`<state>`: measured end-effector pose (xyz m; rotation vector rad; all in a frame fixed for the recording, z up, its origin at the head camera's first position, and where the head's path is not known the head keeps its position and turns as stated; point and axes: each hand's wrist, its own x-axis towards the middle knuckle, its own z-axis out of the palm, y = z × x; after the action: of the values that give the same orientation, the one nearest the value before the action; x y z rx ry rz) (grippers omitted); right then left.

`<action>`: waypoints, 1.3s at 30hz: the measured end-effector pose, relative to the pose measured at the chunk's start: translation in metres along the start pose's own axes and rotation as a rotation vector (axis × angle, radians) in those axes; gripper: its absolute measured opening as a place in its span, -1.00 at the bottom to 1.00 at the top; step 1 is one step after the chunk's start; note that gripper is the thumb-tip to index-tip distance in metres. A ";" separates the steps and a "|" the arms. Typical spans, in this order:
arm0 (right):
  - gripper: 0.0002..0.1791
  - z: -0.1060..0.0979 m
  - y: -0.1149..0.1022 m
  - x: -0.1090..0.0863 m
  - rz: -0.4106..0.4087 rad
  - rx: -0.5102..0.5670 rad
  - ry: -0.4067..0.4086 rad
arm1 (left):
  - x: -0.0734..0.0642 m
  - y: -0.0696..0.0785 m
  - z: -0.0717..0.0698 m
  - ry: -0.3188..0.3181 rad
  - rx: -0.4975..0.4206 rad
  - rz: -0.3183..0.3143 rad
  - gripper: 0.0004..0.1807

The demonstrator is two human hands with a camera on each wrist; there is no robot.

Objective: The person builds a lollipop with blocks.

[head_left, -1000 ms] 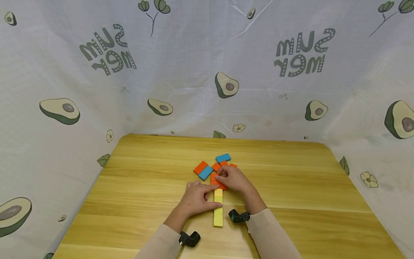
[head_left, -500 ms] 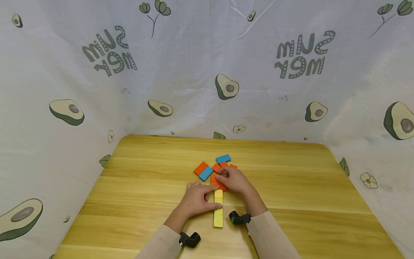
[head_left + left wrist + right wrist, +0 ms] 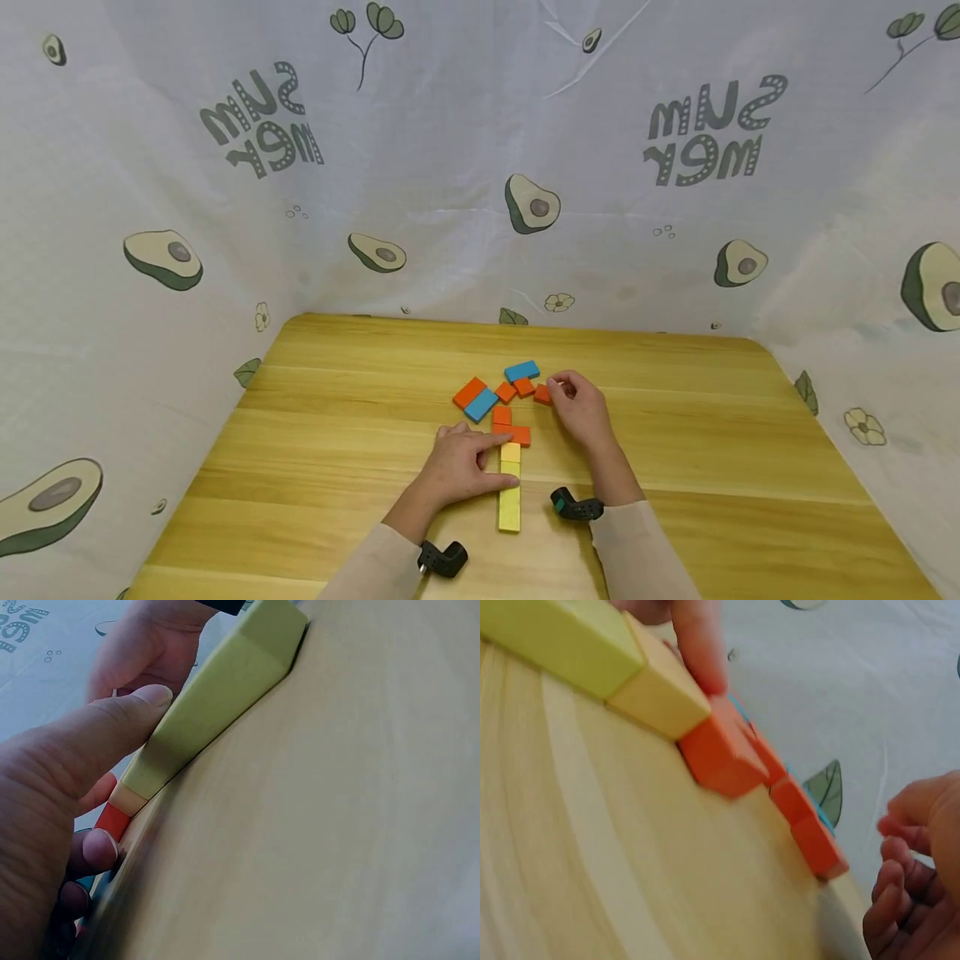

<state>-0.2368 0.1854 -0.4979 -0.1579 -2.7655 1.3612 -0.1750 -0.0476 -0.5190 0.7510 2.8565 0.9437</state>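
Note:
A long yellow-green block [image 3: 509, 510], a pale yellow block [image 3: 511, 452] and an orange block [image 3: 520, 436] stand in line on the table, with a small orange block [image 3: 502, 415] beyond them. My left hand [image 3: 456, 468] lies along their left side, its thumb on the yellow-green block and its index finger touching the orange one. My right hand [image 3: 587, 417] hovers with bent fingers beside another orange block [image 3: 542, 394], overlapping its edge in the head view. In the right wrist view, its fingers [image 3: 896, 859] hold nothing and a gap separates them from the far orange block [image 3: 820, 846].
Beyond the row lie two blue blocks [image 3: 522, 372], an orange one [image 3: 469, 392] and two small orange pieces [image 3: 523, 387]. The wooden table [image 3: 360, 400] is enclosed by a white printed cloth [image 3: 450, 167].
My right hand has left the small orange block at the row's far end and moved right and away from me, to the rightmost orange block. The left hand keeps its place.

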 end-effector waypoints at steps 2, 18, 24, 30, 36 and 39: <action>-0.69 -0.003 0.005 0.001 0.020 -0.044 0.000 | 0.000 0.000 0.000 0.002 0.005 0.002 -0.23; -0.54 0.001 0.018 -0.001 -0.044 -0.240 -0.073 | -0.001 0.001 0.002 0.001 0.019 0.003 -0.23; -0.56 -0.003 0.017 -0.005 -0.026 -0.181 -0.098 | -0.003 0.001 0.002 0.015 0.011 0.012 -0.23; -0.60 -0.007 0.016 -0.008 -0.021 -0.105 -0.150 | -0.003 0.001 0.002 0.018 0.022 0.015 -0.23; -0.66 -0.006 0.012 -0.012 -0.038 -0.078 -0.245 | -0.003 0.001 0.001 0.006 0.016 0.003 -0.24; -0.66 -0.005 0.008 -0.014 -0.044 -0.078 -0.277 | -0.003 0.001 0.002 0.001 0.011 -0.001 -0.24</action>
<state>-0.2219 0.1922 -0.5014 0.0952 -3.0261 1.3596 -0.1719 -0.0471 -0.5200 0.7500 2.8653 0.9296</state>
